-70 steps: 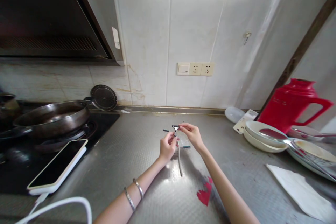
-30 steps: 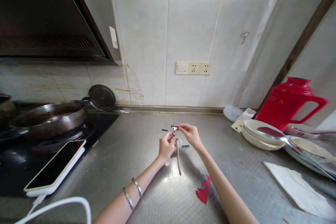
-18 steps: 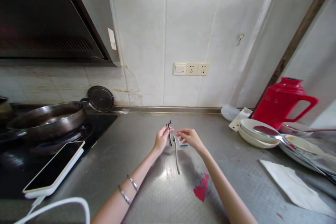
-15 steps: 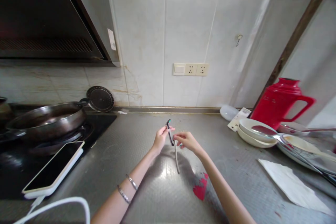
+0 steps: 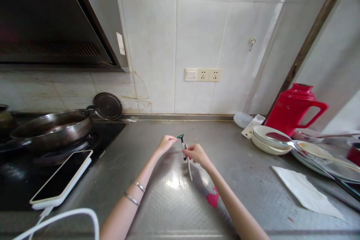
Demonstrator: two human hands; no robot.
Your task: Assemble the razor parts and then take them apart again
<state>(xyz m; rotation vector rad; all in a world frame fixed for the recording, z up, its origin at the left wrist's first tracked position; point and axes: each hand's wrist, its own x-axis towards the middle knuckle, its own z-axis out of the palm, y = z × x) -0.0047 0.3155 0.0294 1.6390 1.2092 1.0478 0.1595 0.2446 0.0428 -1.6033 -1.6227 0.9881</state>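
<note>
Your right hand (image 5: 195,152) has a pinch on the handle of a razor (image 5: 182,144), thumb and fingertips closed around its lower half; the dark butt end pokes out below. Your left hand (image 5: 165,144) is narrow, fingertips drawn together at the left end of the razor's green head (image 5: 180,136). Contact or a hair short of it: can't tell at this size.

Razor held up over the steel counter (image 5: 160,210), tilted slightly, head uppermost. Done, by the look of it: head and handle sit together as one piece. Whether the head is locked on doesn't show. Left, as I judge it: you have both hands at the razor and it isn't set down, so the handling reads as unfinished.

Just below the razor, a slim pale strip (image 5: 189,170) runs toward you; its upper end is behind your right hand, so whether it meets the razor is unclear. Nearer you and right of the razor, a red heart-shaped patch (image 5: 213,198). Well left of the razor: phone (image 5: 62,178), then pan (image 5: 53,125). Well right of it: stacked bowls (image 5: 267,148), white paper (image 5: 306,191), red flask (image 5: 292,108).
</note>
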